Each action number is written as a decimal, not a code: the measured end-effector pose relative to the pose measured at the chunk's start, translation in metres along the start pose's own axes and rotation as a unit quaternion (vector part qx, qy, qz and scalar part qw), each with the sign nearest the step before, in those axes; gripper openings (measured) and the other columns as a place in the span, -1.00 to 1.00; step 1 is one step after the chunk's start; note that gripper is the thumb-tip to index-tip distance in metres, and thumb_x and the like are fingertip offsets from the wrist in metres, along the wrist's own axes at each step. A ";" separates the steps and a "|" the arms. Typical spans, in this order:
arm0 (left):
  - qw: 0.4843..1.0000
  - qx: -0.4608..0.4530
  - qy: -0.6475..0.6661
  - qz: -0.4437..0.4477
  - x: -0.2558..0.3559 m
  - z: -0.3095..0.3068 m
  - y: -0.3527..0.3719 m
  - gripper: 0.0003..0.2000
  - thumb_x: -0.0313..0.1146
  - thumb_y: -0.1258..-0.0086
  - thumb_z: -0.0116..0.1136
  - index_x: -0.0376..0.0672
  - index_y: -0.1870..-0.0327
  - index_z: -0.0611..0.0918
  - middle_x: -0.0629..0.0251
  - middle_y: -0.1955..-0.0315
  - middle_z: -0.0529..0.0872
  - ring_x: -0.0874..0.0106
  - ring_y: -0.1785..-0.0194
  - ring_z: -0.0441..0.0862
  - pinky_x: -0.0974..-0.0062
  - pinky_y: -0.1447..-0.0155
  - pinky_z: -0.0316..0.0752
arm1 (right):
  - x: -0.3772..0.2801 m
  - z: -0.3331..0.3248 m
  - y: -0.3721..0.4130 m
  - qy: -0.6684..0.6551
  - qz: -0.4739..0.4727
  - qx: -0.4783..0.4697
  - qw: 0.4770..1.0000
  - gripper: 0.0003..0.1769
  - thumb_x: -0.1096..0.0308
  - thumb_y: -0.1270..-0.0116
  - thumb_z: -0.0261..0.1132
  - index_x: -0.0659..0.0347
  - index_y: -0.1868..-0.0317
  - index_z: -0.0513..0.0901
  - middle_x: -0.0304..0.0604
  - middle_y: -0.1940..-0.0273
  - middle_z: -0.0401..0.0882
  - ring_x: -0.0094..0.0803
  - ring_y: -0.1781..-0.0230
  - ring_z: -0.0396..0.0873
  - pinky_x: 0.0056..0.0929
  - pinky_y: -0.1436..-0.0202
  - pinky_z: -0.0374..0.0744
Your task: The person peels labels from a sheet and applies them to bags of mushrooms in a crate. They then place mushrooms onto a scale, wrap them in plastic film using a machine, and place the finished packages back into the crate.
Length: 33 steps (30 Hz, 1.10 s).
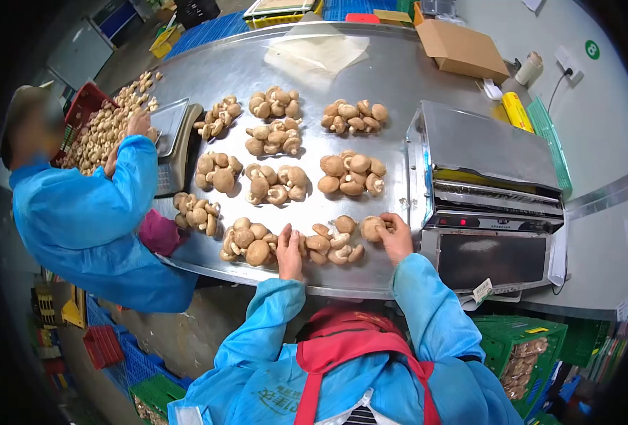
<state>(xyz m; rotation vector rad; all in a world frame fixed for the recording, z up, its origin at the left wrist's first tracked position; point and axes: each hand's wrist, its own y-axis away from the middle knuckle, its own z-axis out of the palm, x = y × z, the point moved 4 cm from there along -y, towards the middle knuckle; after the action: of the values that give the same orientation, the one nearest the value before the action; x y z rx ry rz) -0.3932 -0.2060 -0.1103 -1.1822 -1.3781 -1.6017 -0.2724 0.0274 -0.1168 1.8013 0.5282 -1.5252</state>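
Note:
At the table's near edge, my right hand (pixel 397 239) pinches a brown shiitake mushroom (pixel 372 228) at the right side of a small heap of shiitake (pixel 337 243). My left hand (pixel 290 255) is on the opposite side of this heap, fingers stretched out and resting against its mushrooms. Just left of that hand lies another shiitake heap (pixel 252 244). Farther up the steel table (pixel 392 273) several similar heaps are laid out, among them one (pixel 352 174) above my right hand and one (pixel 277 185) above my left.
A wrapping machine (pixel 491 180) stands to the right, with a cardboard box (pixel 463 49) behind it. At left, a co-worker in a blue smock (pixel 80 205) reaches over a scale (pixel 179 138) beside loose mushrooms (pixel 98 138). Plastic film (pixel 316 51) lies at the far side.

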 end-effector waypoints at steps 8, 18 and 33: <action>0.999 -0.002 0.043 -0.015 -0.007 0.009 -0.005 -0.53 -0.28 -0.45 -0.05 -0.34 -0.30 0.27 0.09 -0.25 0.33 0.31 -0.28 0.31 0.44 -0.34 0.20 | 0.030 0.019 0.007 0.151 -0.012 -0.097 0.984 -0.60 0.30 -0.34 0.08 0.32 -0.13 0.47 0.00 0.01 0.50 -0.22 -0.07 0.43 -0.35 -0.18 0.36; 0.996 -0.024 0.071 -0.054 -0.007 0.006 -0.004 -0.55 -0.30 -0.42 0.01 -0.36 -0.25 0.35 0.09 -0.16 0.43 0.34 -0.20 0.39 0.46 -0.27 0.29 | 0.029 0.032 0.023 0.063 0.000 -0.053 0.997 -0.56 0.32 -0.25 0.23 0.21 -0.15 0.49 0.03 -0.01 0.44 -0.17 -0.04 0.46 -0.35 -0.12 0.45; 0.921 -0.361 0.143 -0.047 0.206 0.211 0.009 -0.50 -0.08 -0.44 -0.09 -0.04 -0.34 0.27 0.38 -0.30 0.25 0.45 -0.25 0.25 0.34 -0.23 0.17 | -0.218 -0.146 -0.028 0.066 -0.085 0.041 0.993 -0.52 0.25 -0.34 0.11 0.27 -0.23 0.40 -0.16 -0.03 0.52 -0.45 0.02 0.48 -0.48 -0.01 0.47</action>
<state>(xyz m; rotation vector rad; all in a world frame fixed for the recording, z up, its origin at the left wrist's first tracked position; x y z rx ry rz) -0.4138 0.0100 0.0894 -1.2108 -0.6628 -2.3497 -0.2416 0.1823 0.0949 1.9731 0.7077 -1.5658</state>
